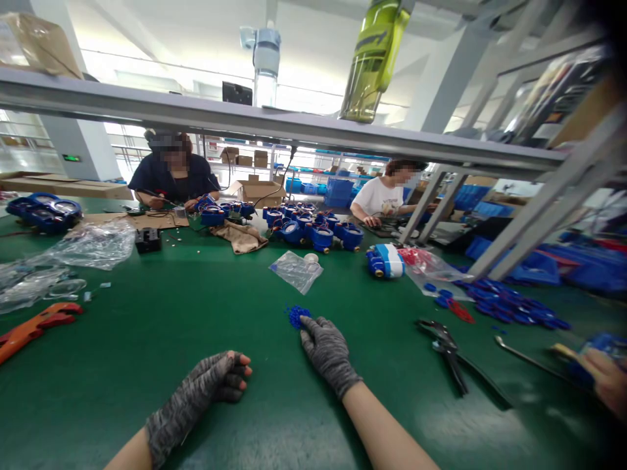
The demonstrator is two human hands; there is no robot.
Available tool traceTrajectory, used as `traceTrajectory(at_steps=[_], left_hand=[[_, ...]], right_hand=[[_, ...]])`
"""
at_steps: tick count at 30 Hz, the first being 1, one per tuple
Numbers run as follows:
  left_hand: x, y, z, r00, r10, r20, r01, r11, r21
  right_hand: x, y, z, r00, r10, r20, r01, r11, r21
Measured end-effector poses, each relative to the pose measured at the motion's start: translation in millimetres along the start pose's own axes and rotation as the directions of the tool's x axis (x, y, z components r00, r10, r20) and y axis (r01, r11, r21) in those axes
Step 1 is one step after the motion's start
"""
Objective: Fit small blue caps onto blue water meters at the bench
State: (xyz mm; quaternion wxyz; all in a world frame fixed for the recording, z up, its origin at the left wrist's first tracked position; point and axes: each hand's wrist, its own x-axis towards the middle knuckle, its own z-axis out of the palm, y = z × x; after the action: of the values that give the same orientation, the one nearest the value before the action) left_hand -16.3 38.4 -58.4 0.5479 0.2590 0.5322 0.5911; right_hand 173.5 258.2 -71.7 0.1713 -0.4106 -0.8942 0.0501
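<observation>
My right hand [327, 349], in a grey fingerless glove, reaches over the green table. Its index fingertip touches a small pile of tiny blue pieces [298, 317]; the fingers are stretched out and no held thing shows. My left hand [210, 378], gloved alike, rests to the left with its fingers curled together. Its palm is turned away, so whatever may be inside stays hidden. Beyond the pile lies a clear plastic bag [296, 273] with a small round white item [310, 258] at its corner.
Blue water meters [321, 237] stand at the back. Pliers [445, 349] lie right, an orange tool [36, 329] left. Blue rings [509, 301] and a blue meter with a white band [392, 261] lie right. A shelf [294, 127] crosses overhead. Two people sit opposite; another person's hand [607, 375] shows at right.
</observation>
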Motion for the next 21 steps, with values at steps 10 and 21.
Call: traceTrajectory(at_steps=[10,21], left_hand=[[-2.1,2.0,2.2,1.0,0.007,-0.004,-0.007,1.0,0.014],[-5.2,6.9,7.1,1.0,0.001,-0.017,-0.001,1.0,-0.023]], right_hand=[[1.8,-10.0,-5.4,0.998,-0.022,0.061,0.028,0.994,-0.109],[-0.2,-8.0,-4.2,0.995,-0.086,0.044,0.088,0.994,-0.064]])
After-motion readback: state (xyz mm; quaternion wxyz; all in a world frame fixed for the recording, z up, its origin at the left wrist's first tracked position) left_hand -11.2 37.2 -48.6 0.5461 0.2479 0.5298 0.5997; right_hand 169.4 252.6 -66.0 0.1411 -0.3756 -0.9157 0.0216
